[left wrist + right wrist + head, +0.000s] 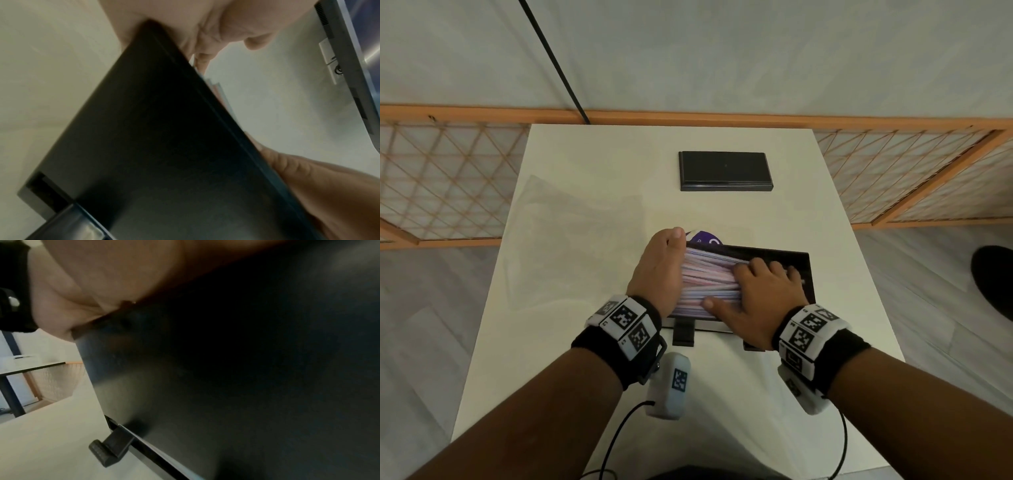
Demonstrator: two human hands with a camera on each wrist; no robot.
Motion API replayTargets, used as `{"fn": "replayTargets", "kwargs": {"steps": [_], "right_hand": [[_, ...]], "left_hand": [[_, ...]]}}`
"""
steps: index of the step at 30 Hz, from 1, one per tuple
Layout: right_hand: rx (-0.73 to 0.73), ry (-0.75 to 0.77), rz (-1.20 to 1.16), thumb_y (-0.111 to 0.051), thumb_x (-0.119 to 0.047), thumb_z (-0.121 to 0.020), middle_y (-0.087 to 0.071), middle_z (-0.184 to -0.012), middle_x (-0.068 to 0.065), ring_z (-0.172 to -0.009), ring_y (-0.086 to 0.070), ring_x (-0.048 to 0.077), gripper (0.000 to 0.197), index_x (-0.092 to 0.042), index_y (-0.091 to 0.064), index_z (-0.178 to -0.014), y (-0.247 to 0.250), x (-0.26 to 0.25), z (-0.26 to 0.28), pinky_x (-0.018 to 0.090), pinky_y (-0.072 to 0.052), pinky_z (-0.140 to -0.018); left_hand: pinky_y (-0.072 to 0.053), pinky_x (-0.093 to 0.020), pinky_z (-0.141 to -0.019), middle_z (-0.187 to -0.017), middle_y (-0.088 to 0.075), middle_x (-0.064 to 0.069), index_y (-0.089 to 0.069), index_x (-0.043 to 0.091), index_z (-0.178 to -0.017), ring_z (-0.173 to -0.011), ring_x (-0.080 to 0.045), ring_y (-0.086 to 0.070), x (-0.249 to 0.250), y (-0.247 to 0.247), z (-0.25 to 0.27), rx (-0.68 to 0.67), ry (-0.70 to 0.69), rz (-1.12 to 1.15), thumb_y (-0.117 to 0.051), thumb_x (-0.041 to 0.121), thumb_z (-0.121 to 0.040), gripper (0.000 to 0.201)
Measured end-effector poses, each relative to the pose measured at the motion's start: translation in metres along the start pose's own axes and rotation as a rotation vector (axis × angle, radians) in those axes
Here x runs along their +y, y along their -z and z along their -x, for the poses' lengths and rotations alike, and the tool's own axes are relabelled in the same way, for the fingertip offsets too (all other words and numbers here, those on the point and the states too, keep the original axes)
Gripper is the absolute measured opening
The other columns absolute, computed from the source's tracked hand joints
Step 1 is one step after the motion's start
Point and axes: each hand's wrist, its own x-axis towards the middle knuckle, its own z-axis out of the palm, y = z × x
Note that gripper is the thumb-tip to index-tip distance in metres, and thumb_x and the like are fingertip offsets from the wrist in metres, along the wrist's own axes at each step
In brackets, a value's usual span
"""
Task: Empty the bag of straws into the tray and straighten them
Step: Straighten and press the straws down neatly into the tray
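Black tray (796, 260) full of pastel straws (709, 277), flat fingers (756, 265) of both hands against them

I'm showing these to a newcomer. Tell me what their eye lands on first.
First, the pastel straws packed in the black tray at the table's near middle. The left hand presses flat against their left ends, and the right hand lies spread on top. Next, a black lid-like box sits farther back on the white table.
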Motion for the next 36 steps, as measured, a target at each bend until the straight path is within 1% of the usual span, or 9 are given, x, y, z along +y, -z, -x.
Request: {"fn": "replayTargets", "kwargs": {"steps": [11, 13, 17, 21, 23, 26, 29, 32, 36], "right_hand": [[-0.089, 0.046, -0.006, -0.022, -0.09, -0.076, -0.055, -0.13, 0.001, -0.122, -0.048, 0.03, 0.084, -0.031, -0.047, -0.131, 0.006, -0.012, -0.011, 0.056, -0.031, -0.106], [-0.117, 0.003, 0.059, -0.017, -0.092, -0.074, -0.054, -0.128, 0.002, -0.121, -0.046, 0.03, 0.09, -0.031, -0.05, -0.131, 0.013, -0.009, -0.012, 0.058, -0.031, -0.104], [-0.115, 0.018, -0.001, -0.028, -0.089, -0.075, -0.05, -0.131, 0.002, -0.123, -0.045, 0.029, 0.089, -0.024, -0.045, -0.134, 0.014, -0.011, -0.009, 0.058, -0.03, -0.107], [0.123, 0.136, -0.125, -0.046, -0.079, -0.072, -0.055, -0.115, -0.004, -0.107, -0.052, 0.021, 0.073, -0.025, -0.051, -0.121, 0.017, 0.0, 0.007, 0.043, -0.043, -0.098], [0.101, 0.156, -0.16, -0.045, -0.079, -0.069, -0.059, -0.102, -0.005, -0.096, -0.058, 0.021, 0.068, -0.025, -0.058, -0.107, 0.014, 0.013, 0.013, 0.037, -0.049, -0.087], [-0.084, 0.158, -0.085, -0.038, -0.087, -0.063, -0.058, -0.112, -0.004, -0.107, -0.057, 0.023, 0.083, -0.028, -0.058, -0.118, 0.001, 0.018, 0.016, 0.038, -0.049, -0.093], [-0.094, 0.173, -0.072, -0.036, -0.09, -0.064, -0.055, -0.122, -0.004, -0.113, -0.054, 0.025, 0.091, -0.029, -0.05, -0.129, -0.01, 0.011, 0.011, 0.041, -0.047, -0.098], [-0.098, 0.154, -0.073, -0.039, -0.089, -0.069, -0.06, -0.115, -0.005, -0.108, -0.058, 0.022, 0.082, -0.029, -0.055, -0.122, -0.008, 0.007, 0.007, 0.041, -0.049, -0.095], [-0.112, 0.139, -0.038, -0.04, -0.089, -0.067, -0.061, -0.106, -0.004, -0.098, -0.061, 0.021, 0.079, -0.025, -0.059, -0.108, -0.006, -0.003, 0.001, 0.039, -0.052, -0.09]], "left_hand": [[-0.033, -0.029, -0.089, -0.112, -0.049, -0.008, -0.045, 0.018, -0.101, -0.103, -0.019, -0.048, 0.0, -0.002, 0.001, -0.024, -0.041, -0.051, -0.018, 0.042, -0.108, 0.037], [-0.033, -0.032, -0.098, -0.115, -0.049, -0.006, -0.046, 0.015, -0.105, -0.117, -0.026, -0.046, -0.001, -0.002, 0.0, -0.057, -0.033, -0.089, -0.015, 0.042, -0.108, 0.041], [-0.026, -0.05, -0.118, -0.15, -0.036, -0.015, -0.038, 0.008, -0.14, -0.144, -0.033, -0.03, -0.005, -0.004, -0.002, -0.091, -0.006, -0.126, -0.007, 0.073, -0.09, 0.087], [-0.032, -0.034, -0.108, -0.122, -0.049, 0.002, -0.047, 0.034, -0.105, -0.116, -0.018, -0.046, -0.009, -0.001, -0.004, -0.042, 0.039, -0.016, -0.019, 0.049, -0.107, 0.032], [-0.029, -0.028, -0.1, -0.112, -0.049, 0.01, -0.043, 0.042, -0.095, -0.111, -0.014, -0.045, -0.011, 0.001, -0.004, -0.037, 0.044, -0.012, -0.019, 0.049, -0.107, 0.028], [-0.032, -0.031, -0.098, -0.119, -0.051, 0.005, -0.044, 0.038, -0.098, -0.11, -0.016, -0.049, -0.013, 0.001, -0.003, -0.034, 0.029, -0.041, -0.018, 0.049, -0.106, 0.029], [-0.037, -0.035, -0.1, -0.12, -0.053, 0.001, -0.045, 0.029, -0.107, -0.109, -0.019, -0.052, -0.011, 0.0, -0.002, -0.027, 0.001, -0.065, -0.019, 0.048, -0.107, 0.032], [-0.029, -0.027, -0.094, -0.122, -0.049, 0.005, -0.042, 0.028, -0.111, -0.108, -0.013, -0.047, -0.011, 0.0, -0.001, -0.023, 0.013, -0.066, -0.02, 0.046, -0.107, 0.029], [-0.038, -0.036, -0.102, -0.137, -0.05, -0.009, -0.041, 0.011, -0.138, -0.121, -0.026, -0.051, -0.015, -0.003, -0.003, -0.034, -0.016, -0.116, -0.019, 0.061, -0.099, 0.067]]}}
